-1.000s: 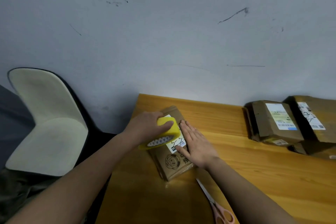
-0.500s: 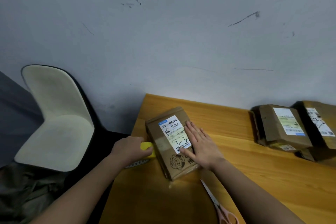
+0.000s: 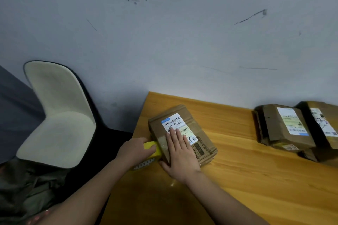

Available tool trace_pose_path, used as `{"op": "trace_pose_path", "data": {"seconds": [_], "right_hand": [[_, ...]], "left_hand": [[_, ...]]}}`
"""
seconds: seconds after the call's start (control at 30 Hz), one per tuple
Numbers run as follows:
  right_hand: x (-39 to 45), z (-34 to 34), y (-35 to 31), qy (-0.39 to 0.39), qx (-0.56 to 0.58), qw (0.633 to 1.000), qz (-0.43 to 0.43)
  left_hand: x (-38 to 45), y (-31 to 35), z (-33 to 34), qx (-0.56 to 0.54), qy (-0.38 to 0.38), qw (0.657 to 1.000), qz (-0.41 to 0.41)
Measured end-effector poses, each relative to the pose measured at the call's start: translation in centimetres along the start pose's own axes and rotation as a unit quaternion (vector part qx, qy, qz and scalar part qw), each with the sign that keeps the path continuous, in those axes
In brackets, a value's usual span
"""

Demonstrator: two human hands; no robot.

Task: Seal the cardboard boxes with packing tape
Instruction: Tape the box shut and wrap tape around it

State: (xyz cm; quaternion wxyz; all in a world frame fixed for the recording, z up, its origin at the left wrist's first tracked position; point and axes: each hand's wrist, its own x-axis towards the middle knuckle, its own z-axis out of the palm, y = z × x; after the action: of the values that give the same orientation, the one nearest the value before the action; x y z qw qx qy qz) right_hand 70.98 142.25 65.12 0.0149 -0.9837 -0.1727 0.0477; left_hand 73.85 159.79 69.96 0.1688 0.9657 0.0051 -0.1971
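A small cardboard box (image 3: 190, 120) with a white shipping label lies near the left end of the wooden table (image 3: 256, 179). My right hand (image 3: 180, 153) lies flat on the box's top, fingers straight, pressing over the label. My left hand (image 3: 135, 151) grips a yellow tape dispenser (image 3: 152, 150) held against the box's left side, at the table's left edge. A shiny strip of clear tape runs across the box top beside my right fingers.
Several other labelled cardboard boxes (image 3: 285, 126) sit stacked at the table's right, against the grey wall. A cream chair (image 3: 56, 115) stands left of the table. Bare tabletop lies between the two box groups.
My left hand drew the dispenser from the box top down over its left side. My right hand slid from the box's right part onto the label. The scissors at the front left the view.
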Motion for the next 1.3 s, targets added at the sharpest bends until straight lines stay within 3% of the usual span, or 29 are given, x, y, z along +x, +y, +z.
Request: {"op": "trace_pose_path", "data": {"seconds": [0.23, 0.4, 0.53, 0.63, 0.77, 0.87, 1.0, 1.07, 1.17, 1.3], "right_hand": [[-0.3, 0.8, -2.7, 0.05, 0.022, 0.998, 0.033], [-0.1, 0.2, -1.4, 0.035, 0.053, 0.997, 0.04], [-0.4, -2.5, 0.6, 0.009, 0.155, 0.988, 0.013], [0.0, -4.5, 2.2, 0.005, 0.296, 0.955, -0.01], [0.4, -5.4, 4.4, -0.009, 0.516, 0.856, -0.012], [0.4, -5.4, 6.3, -0.014, 0.578, 0.816, 0.028], [0.1, -5.1, 8.9, 0.031, 0.545, 0.835, 0.069], [-0.1, -4.7, 10.2, 0.038, 0.56, 0.822, 0.098], [0.0, -3.7, 11.6, 0.032, 0.594, 0.794, 0.125], [0.3, -3.3, 12.4, 0.034, 0.614, 0.774, 0.152]], "left_hand": [[-0.1, -0.6, 0.3, 0.004, 0.004, 1.0, -0.003], [-0.5, 0.3, 0.1, -0.032, 0.012, 0.999, -0.012], [-0.7, 1.9, -2.5, -0.008, 0.02, 1.0, 0.01], [-0.8, 4.4, -6.1, 0.054, 0.045, 0.997, 0.04], [0.0, 8.1, -9.8, 0.07, 0.036, 0.994, 0.081], [1.5, 9.8, -10.7, 0.013, -0.015, 0.993, 0.112], [3.0, 11.1, -10.2, -0.201, -0.027, 0.969, 0.139], [3.3, 12.0, -9.3, -0.268, -0.049, 0.951, 0.149], [4.1, 13.2, -7.6, -0.315, -0.061, 0.936, 0.144], [4.8, 14.5, -6.4, -0.347, -0.024, 0.926, 0.146]]}}
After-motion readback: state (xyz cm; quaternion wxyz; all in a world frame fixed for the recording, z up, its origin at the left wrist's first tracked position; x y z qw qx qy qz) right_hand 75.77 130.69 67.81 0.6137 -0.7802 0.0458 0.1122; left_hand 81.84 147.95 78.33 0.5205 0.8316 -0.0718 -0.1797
